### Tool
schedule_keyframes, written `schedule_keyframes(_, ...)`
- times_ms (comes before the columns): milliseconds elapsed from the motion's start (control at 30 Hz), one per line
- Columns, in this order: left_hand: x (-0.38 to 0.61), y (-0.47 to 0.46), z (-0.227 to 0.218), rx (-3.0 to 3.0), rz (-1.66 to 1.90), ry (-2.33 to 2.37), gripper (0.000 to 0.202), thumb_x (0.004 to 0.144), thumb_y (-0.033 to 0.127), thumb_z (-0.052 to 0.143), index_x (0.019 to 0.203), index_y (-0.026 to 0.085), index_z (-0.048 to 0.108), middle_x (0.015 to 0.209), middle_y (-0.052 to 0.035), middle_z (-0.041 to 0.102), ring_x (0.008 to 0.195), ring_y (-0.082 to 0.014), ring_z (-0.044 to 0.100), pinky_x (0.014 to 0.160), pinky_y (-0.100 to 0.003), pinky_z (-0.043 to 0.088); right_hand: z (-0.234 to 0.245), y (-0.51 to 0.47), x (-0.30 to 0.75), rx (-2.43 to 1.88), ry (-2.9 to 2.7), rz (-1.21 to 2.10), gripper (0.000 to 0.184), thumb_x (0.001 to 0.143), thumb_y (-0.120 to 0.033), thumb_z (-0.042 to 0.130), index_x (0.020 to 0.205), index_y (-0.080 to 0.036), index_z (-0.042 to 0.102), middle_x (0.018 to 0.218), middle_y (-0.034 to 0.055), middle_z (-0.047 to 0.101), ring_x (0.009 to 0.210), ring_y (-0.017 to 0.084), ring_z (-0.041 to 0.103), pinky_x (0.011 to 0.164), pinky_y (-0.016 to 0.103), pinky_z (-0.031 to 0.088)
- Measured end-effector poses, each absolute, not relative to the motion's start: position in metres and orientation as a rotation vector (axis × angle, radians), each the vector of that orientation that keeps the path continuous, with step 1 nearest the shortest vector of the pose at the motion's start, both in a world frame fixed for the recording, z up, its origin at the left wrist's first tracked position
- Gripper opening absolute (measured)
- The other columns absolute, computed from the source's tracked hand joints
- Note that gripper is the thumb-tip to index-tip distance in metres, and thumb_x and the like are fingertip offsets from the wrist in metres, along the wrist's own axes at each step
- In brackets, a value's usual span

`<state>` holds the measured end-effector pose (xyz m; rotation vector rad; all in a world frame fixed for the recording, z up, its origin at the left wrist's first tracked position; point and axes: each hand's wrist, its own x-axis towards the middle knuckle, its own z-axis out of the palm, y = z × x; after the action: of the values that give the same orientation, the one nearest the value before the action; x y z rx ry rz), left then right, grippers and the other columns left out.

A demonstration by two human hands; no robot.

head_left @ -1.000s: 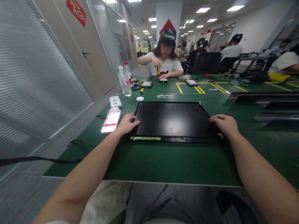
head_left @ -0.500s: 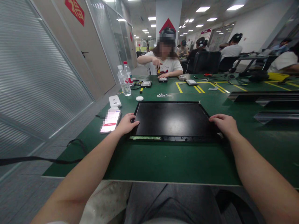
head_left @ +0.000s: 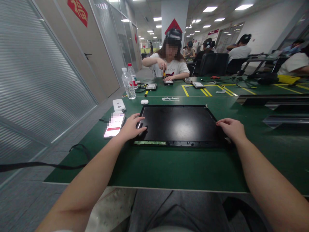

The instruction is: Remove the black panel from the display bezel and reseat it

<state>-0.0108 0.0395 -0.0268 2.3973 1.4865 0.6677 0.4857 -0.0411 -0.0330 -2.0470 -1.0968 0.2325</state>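
Observation:
A black display panel [head_left: 178,124] lies flat on the green table, its dark screen facing up. Along its near edge runs a green circuit strip [head_left: 150,142] beside a black border. At the panel's left edge is my left hand [head_left: 131,127], thumb and fingers spread apart over the frame; whether the fingertips touch the screen I cannot tell. My right hand [head_left: 231,129] pinches the right edge between thumb and bent forefinger, with its other fingers partly hidden.
To the left lie a lit phone [head_left: 115,125], a white device [head_left: 118,105] and a white earbud case [head_left: 144,102]. Two bottles [head_left: 129,84] stand behind them. Metal strips [head_left: 285,121] lie at right. Across the table, a person holds a screwdriver [head_left: 164,73] over a hard drive [head_left: 168,82].
My left hand has shifted slightly inward and its fingers have spread and lifted at the panel's left edge. The right hand and the panel stay nearly where they were.

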Motion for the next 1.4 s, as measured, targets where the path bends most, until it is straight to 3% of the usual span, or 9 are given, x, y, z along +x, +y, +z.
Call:
schedule_keyframes(133, -0.019, 0.037, -0.012, 2.506, 0.393, 1.164, 0.060, 0.093, 0.062, 0.070, 0.138, 0.022, 0.077, 0.154, -0.0156, 0.068, 0.141, -0.0380, 0.064, 0.124, -0.054, 0.048, -0.032, -0.041, 0.486, -2.049, -1.101, 0.231, 0.006, 0.068, -0.032, 0.071, 0.067, -0.030, 0.077, 0.081, 0.0055, 0.080, 0.092, 0.032, 0.073, 0.092, 0.046, 0.056)
schedule_keyframes(267, -0.027, 0.034, -0.002, 2.507, 0.261, 1.070, 0.065, 0.088, 0.067, 0.074, 0.136, 0.024, 0.079, 0.156, -0.0148, 0.067, 0.140, -0.0367, 0.066, 0.120, -0.050, 0.051, -0.032, -0.042, 0.486, -2.063, -1.097, 0.233, 0.007, 0.068, -0.032, 0.071, 0.067, -0.030, 0.077, 0.082, 0.0054, 0.080, 0.091, 0.031, 0.073, 0.090, 0.046, 0.056)
schedule_keyframes(533, -0.031, 0.033, 0.002, 2.520, 0.212, 1.026, 0.064, 0.082, 0.059, 0.083, 0.138, 0.028, 0.079, 0.166, -0.0125, 0.061, 0.149, -0.0369, 0.059, 0.122, -0.049, 0.048, -0.035, -0.040, 0.488, -2.044, -1.125, 0.204, 0.007, 0.069, -0.032, 0.070, 0.067, -0.030, 0.077, 0.081, 0.0055, 0.079, 0.090, 0.031, 0.073, 0.087, 0.045, 0.056)
schedule_keyframes(867, -0.027, 0.031, 0.004, 2.552, 0.243, 0.998, 0.062, 0.083, 0.055, 0.083, 0.136, 0.024, 0.080, 0.162, -0.0147, 0.064, 0.147, -0.0358, 0.062, 0.122, -0.048, 0.048, -0.033, -0.041, 0.487, -2.064, -1.110, 0.226, 0.006, 0.070, -0.031, 0.071, 0.067, -0.030, 0.077, 0.082, 0.0046, 0.080, 0.094, 0.031, 0.073, 0.096, 0.046, 0.056)
schedule_keyframes(1233, -0.025, 0.028, 0.006, 2.572, 0.265, 1.010, 0.049, 0.085, 0.047, 0.080, 0.130, 0.027, 0.082, 0.160, -0.0114, 0.066, 0.142, -0.0355, 0.067, 0.119, -0.048, 0.052, -0.043, -0.038, 0.496, -1.998, -1.145, 0.168, 0.006, 0.066, -0.035, 0.072, 0.066, -0.032, 0.077, 0.077, 0.0039, 0.080, 0.089, 0.032, 0.073, 0.090, 0.048, 0.058)
schedule_keyframes(1400, -0.025, 0.030, 0.005, 2.568, 0.267, 1.020, 0.054, 0.084, 0.048, 0.081, 0.132, 0.026, 0.081, 0.160, -0.0125, 0.066, 0.143, -0.0353, 0.066, 0.120, -0.046, 0.051, -0.041, -0.039, 0.494, -2.028, -1.140, 0.189, 0.006, 0.068, -0.034, 0.072, 0.066, -0.031, 0.076, 0.079, 0.0044, 0.080, 0.091, 0.032, 0.073, 0.093, 0.048, 0.057)
